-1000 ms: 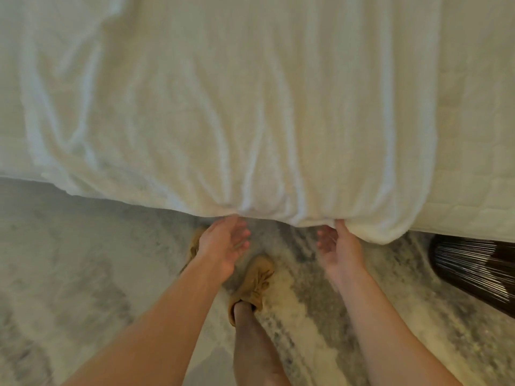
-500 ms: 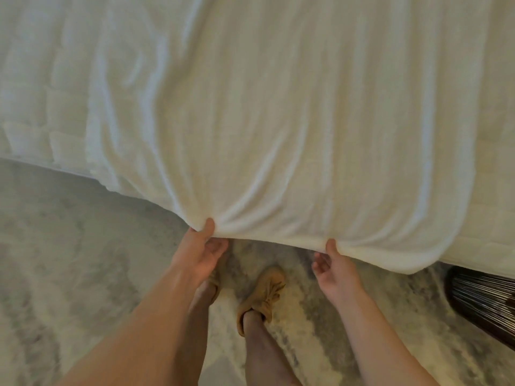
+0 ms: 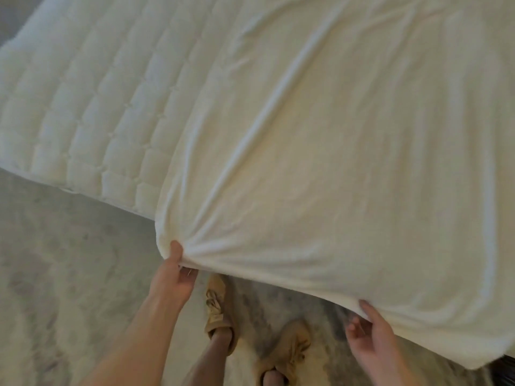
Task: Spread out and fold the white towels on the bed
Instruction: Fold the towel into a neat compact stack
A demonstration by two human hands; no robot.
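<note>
The towel's (image 3: 348, 176) far end is cut off by the top and right of the view, so its full length cannot be seen. The whole view is soft with blur. A dark thing (image 3: 508, 367) in the lower right corner is mostly hidden by the towel and cannot be identified. The person's forearms run out of the bottom of the view.

The towel lies spread on the bed (image 3: 92, 121), covering its middle and right side; the quilted cover shows bare on the left. The visible stretch runs away from the person, leaning a little to the right, with the near hem hanging past the bed's edge over the rug (image 3: 55, 274). That hem slants from the near left corner down to the near right corner. A long crease fans from the left corner up and to the right (the cloth is pulled taut there).

The left hand (image 3: 172, 280) has its grip clamped on the near left corner, thumb on top and fingers underneath. The right hand (image 3: 373, 335) holds the hem further right: its thumb lies on the edge and its fingers (image 3: 352, 327) curl below, though blur makes their contact with the cloth hard to make out.

Two tan shoes (image 3: 217, 307) stand on the rug between the arms.
</note>
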